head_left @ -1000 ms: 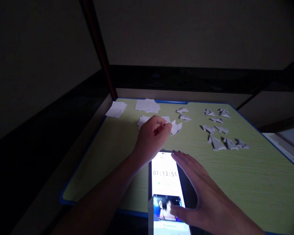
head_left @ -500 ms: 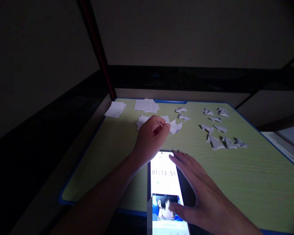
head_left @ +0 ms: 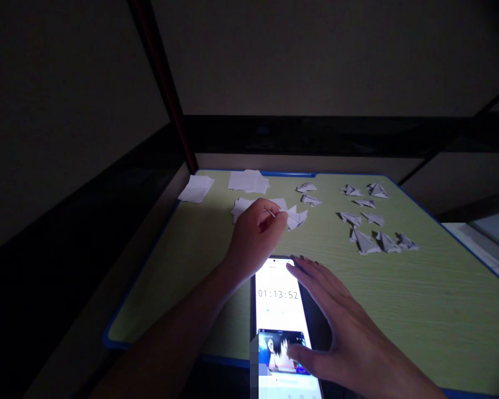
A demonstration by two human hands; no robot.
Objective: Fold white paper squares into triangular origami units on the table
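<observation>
- I am pinching a half-folded paper piece (head_left: 296,218) between the thumb and forefinger of my left hand (head_left: 255,235), at 12 o'clock from the phone (head_left: 280,299).
- My right hand (head_left: 341,332) is lying spread flat on the phone, gripping nothing, thumb touching the lit screen.
- I am judging this a folding step; a further crease would call for both hands on the paper.
- Finished paper planes (head_left: 368,242) are lying at 2 o'clock on the desk (head_left: 419,299).

Folded paper planes (head_left: 366,243) on green table (head_left: 441,299)
</observation>
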